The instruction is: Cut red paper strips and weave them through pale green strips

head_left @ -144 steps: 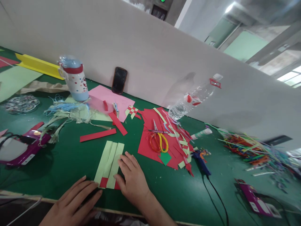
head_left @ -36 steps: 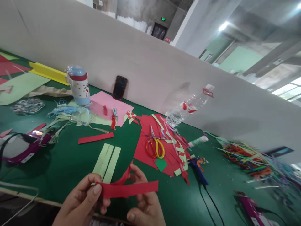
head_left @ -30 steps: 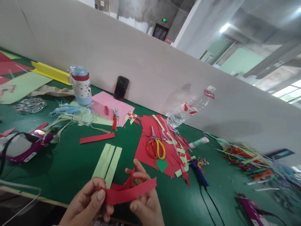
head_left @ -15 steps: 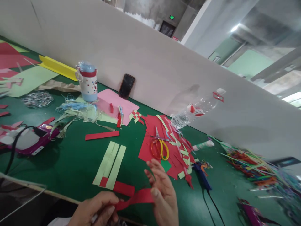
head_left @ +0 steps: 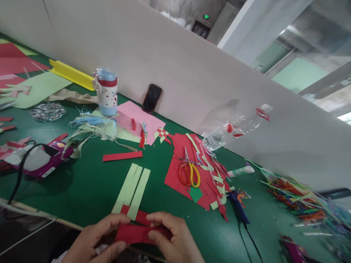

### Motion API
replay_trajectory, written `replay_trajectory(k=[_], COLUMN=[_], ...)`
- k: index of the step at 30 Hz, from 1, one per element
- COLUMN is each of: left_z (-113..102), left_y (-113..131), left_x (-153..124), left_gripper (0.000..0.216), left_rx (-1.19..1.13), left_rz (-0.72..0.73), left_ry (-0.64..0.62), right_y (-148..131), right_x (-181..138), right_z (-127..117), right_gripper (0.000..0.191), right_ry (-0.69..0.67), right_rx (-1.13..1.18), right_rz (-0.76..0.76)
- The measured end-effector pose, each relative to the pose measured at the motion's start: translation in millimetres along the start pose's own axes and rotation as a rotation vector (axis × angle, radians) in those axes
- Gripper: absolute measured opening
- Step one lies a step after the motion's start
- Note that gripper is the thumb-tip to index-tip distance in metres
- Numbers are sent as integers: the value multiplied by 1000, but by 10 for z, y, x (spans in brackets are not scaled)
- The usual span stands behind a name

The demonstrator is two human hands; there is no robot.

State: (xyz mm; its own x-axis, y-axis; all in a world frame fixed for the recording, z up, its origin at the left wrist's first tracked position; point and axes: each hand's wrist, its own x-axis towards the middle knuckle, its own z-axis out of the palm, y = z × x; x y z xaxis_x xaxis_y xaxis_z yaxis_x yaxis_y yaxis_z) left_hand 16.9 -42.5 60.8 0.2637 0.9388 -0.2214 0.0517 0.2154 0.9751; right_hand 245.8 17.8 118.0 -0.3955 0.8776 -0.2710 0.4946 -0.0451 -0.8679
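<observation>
I see left hand [head_left: 94,241] and right hand [head_left: 172,237] pinching a red paper strip [head_left: 138,233] | near table edge | green strips [head_left: 133,190] just beyond | scissors [head_left: 189,173] farther right

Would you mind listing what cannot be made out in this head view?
- Red strip: its ends are covered by the left hand and right hand.
- Woven strips: the near end is hidden behind the hands.
- Stick pile: blurred, single pieces cannot be told apart.
- Purple tool: cut off by the bottom edge.
- Phone: screen dark, nothing readable.
</observation>
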Motion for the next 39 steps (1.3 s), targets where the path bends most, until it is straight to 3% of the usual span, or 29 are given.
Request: replay_trajectory(k=[5, 10, 14, 22, 34, 39], left_z=[-65, -245, -405, -312, -311, -290], left_y=[-101, -202, -318, -169, -233, -182], left_x=[20, 43, 6, 215, 301, 335], left_gripper=[31, 24, 23, 24, 30, 37], left_rx=[248, 722, 985, 1036, 1068, 1057], left_rz=[179, 495, 665, 469, 213, 168], left_ry=[71, 374, 316, 429, 370, 360], right_y=[6, 104, 181, 129, 114, 161], right_x=[21, 46, 112, 324, 564, 597], right_z=[0, -15, -44, -11, 178, 216], right_gripper=[24, 16, 20, 21, 20, 21], right_ry=[-30, 97, 213, 249, 138, 149], right_rx=[-64, -118, -132, -89, -3, 42], right_rz=[-57, -19, -33, -69, -63, -66])
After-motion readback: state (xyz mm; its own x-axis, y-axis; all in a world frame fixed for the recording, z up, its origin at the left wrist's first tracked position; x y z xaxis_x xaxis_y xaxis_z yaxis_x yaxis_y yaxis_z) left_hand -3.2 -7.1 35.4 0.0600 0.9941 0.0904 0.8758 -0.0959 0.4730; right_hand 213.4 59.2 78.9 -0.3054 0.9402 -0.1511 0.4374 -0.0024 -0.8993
